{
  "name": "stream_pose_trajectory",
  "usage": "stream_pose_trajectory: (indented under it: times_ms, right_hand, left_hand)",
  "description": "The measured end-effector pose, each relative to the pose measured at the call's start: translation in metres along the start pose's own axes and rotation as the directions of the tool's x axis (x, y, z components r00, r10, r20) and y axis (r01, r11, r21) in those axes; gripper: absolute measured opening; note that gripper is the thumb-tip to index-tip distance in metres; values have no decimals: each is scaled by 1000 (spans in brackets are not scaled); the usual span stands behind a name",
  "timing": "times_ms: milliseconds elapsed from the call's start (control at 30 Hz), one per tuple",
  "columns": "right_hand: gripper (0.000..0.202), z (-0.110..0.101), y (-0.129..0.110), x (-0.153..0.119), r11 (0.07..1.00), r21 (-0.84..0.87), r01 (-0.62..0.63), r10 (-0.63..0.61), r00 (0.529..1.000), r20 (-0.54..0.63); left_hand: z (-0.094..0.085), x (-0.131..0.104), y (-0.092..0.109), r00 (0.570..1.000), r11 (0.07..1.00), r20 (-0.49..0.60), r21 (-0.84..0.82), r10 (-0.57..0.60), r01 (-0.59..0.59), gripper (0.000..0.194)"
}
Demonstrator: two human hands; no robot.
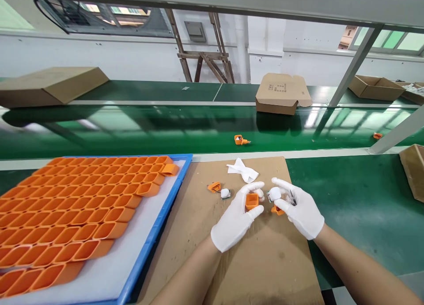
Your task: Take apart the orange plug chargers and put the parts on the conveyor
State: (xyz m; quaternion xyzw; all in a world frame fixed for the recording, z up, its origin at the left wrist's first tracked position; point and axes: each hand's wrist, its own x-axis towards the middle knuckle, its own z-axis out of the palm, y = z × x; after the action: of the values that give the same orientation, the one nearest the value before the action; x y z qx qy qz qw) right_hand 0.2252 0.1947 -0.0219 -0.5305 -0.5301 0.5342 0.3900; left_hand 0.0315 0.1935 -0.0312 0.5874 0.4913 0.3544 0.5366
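My left hand [236, 216], in a white glove, is closed around a small orange housing [252, 201] with its square opening facing up. Just to its right, my gloved right hand [300, 210] pinches a small circuit board with a white block [274, 193] on it. An orange plug part [277, 210] hangs below that board. A dark, thin pointed object [293, 198] shows between the right fingers; its kind is unclear. Left of my hands, another orange plug part [215, 187] lies wired to a board with a white block [225, 193].
Both hands are above a cardboard sheet [265, 265]. A crumpled white cloth [243, 169] lies on it. At left, a blue-rimmed tray [155, 225] holds many orange housings [99, 214]. Beyond, an orange plug [241, 140] sits on the green belt [185, 132]; a cardboard box [281, 90] stands behind.
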Motion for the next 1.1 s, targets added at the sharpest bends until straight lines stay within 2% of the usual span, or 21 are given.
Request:
stream_pose_trajectory:
  times_ms: [133,233,367,533,633,700,900,1033,1100]
  right_hand:
    - [37,3,-1,1,999,36,24,-25,999,24]
    - [39,4,0,1,1000,-4,0,0,999,-55]
    - [48,4,-2,0,999,33,1,1,997,-77]
    - [30,11,-10,-4,998,-54,31,-29,999,31]
    - [30,13,-11,-6,991,-118,60,-53,997,63]
    - [31,12,-9,-6,980,-180,84,-73,995,67]
    - [32,8,10,-5,951,-239,197,-191,980,50]
    - [36,9,14,-7,923,-241,299,-291,954,66]
    - [36,8,12,-7,911,-207,358,-356,933,48]
  left_hand:
    - [5,0,-8,992,988,-49,108,120,-114,54]
    - [8,-2,-11,981,978,-71,114,181,-173,61]
    - [12,-6,-7,994,995,-50,37,99,-98,59]
    - [13,-4,6,987,998,-161,64,-10,21,45]
    - [11,-1,10,984,994,-169,84,-58,73,30]
    - [9,0,10,981,994,-176,55,-84,95,28]
    - [9,-2,5,979,999,-196,-20,-48,45,28]
    - [7,-5,9,990,999,-138,44,18,-12,25]
    - [7,-5,9,993,998,-108,43,43,-38,32]
